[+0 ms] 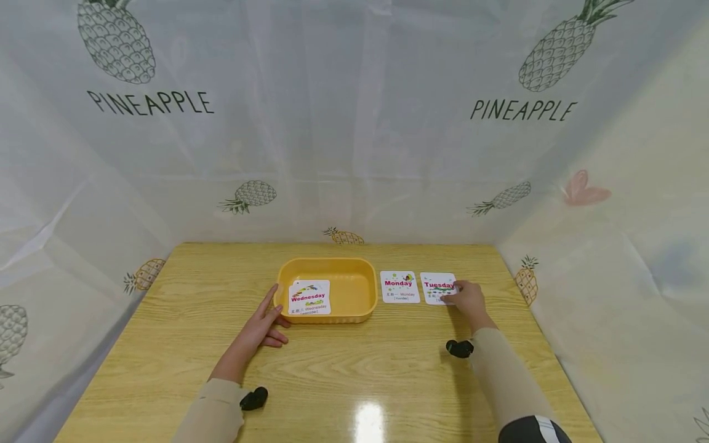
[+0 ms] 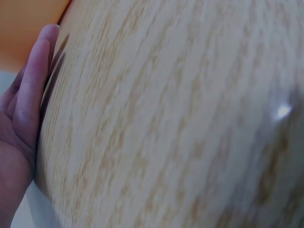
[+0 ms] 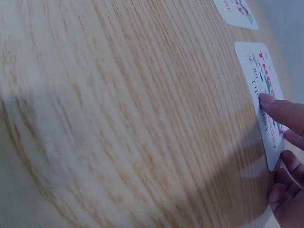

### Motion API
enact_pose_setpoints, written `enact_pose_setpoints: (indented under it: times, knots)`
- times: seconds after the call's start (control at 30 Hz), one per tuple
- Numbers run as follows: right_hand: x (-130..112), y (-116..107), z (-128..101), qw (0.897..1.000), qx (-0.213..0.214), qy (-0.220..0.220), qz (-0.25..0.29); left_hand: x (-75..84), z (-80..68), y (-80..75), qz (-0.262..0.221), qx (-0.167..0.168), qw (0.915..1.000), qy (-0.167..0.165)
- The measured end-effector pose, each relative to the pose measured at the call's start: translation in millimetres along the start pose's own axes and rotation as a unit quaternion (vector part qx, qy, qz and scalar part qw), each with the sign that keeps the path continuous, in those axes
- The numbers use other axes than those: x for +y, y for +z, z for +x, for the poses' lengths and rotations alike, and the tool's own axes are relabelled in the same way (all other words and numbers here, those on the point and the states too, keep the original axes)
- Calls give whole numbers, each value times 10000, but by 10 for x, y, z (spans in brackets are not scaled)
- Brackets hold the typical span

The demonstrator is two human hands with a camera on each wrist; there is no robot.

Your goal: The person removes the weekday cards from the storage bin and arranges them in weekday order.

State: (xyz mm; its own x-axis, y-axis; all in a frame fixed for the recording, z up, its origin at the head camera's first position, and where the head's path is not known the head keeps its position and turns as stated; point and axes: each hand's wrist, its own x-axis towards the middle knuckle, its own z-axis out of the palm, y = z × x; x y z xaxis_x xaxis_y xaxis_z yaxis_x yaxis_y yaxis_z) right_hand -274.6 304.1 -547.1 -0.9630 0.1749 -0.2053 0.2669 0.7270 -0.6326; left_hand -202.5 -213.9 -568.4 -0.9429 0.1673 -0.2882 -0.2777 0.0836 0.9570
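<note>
**Wooden table, two hands at the cards**

The right hand (image 1: 469, 299) presses loosely extended fingertips (image 3: 280, 110) on the Tuesday card (image 1: 437, 287), just right of the Monday card (image 1: 399, 286). The left hand (image 1: 264, 325) rests flat, fingers straight, against the yellow tray (image 1: 354, 295) holding the Wednesday card (image 1: 309, 297).

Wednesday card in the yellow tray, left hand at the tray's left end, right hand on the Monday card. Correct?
Not quite. The right hand touches the Tuesday card, not the Monday card, which lies untouched between it and the yellow tray; the head view shows this. The rest holds: the Wednesday card lies in the tray, and the left hand rests at its left end.
</note>
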Motion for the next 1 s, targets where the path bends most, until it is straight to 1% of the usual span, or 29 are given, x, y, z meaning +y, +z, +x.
enact_pose_setpoints:
  times: [0.07,0.27,0.43,0.5,0.67,0.77,0.9,1.0]
  knots:
    - [17,3,-8,10000,20,-24,45,6,-7,2,1,12,10000,-9]
    - [39,30,-46,9987,175,-28,469,17,-12,4,-19,66,10000,-26]
    - [16,47,-92,9954,455,-30,840,6,-6,4,-62,33,10000,-56]
    - [-22,46,-108,9934,555,-102,999,3,-8,2,-55,30,10000,-56]
    - [-202,39,-155,9869,643,-354,1435,-7,-13,-3,-46,91,9999,-62]
    - [-317,50,-196,9839,645,-445,1606,-6,-13,0,-23,91,9999,-71]
    - [-467,100,-265,9792,576,-519,1876,3,-9,7,4,56,10000,-46]
    - [-597,164,-322,9747,432,-618,2102,12,-8,14,-6,45,10000,-9]
